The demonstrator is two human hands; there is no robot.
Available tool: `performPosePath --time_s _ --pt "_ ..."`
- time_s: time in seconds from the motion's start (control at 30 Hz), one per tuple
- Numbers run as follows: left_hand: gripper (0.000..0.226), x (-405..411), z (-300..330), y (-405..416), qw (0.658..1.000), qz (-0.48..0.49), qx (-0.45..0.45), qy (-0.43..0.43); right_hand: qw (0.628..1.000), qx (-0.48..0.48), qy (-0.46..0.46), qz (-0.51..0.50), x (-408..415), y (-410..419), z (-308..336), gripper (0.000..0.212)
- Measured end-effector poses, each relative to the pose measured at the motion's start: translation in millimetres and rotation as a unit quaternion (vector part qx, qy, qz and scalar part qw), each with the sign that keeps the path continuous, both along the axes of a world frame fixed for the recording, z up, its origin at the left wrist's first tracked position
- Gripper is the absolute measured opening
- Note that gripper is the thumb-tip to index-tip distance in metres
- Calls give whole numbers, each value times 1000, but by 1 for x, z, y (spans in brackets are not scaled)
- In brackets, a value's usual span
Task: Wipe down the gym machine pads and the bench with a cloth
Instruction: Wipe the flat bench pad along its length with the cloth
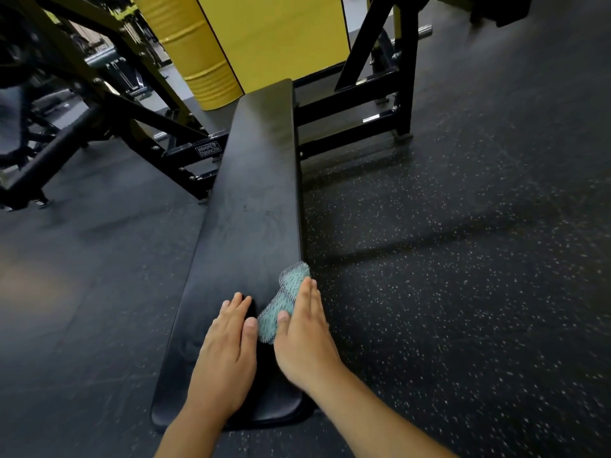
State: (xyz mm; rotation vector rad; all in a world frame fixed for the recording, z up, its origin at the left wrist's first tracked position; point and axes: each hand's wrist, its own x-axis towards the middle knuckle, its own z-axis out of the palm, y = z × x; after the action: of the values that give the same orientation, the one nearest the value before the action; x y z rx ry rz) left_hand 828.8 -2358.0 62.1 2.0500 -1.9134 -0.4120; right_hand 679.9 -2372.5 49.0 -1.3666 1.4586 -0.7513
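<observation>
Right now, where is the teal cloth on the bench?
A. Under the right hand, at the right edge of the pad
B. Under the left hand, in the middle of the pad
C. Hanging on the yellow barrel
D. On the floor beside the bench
A: the teal cloth lies under the straight fingers of the right hand at the right edge of the bench; the left hand rests flat on bare pad.

Both hands lie flat with fingers straight, left hand [228, 345] just beside right hand [305, 332].
</observation>
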Motion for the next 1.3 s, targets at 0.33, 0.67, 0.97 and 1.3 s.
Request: performPosePath --time_s 0.33,0.67,0.97,1.3 --pt "64 -5 -4 0 1000 11 -19 -12 999 -4 -45 29 -15 5 -7 73" --pt "66 0 -14 -4 999 21 -46 -9 999 4 -38 -11 -1 -8 -7 73" --pt "59 -4 -15 -1 998 25 -52 -16 998 4 -60 3 -10 -97 -5 70" --pt "54 7 -18 -9 997 17 -70 -33 997 14 -70 0 -8 -32 -3 72"
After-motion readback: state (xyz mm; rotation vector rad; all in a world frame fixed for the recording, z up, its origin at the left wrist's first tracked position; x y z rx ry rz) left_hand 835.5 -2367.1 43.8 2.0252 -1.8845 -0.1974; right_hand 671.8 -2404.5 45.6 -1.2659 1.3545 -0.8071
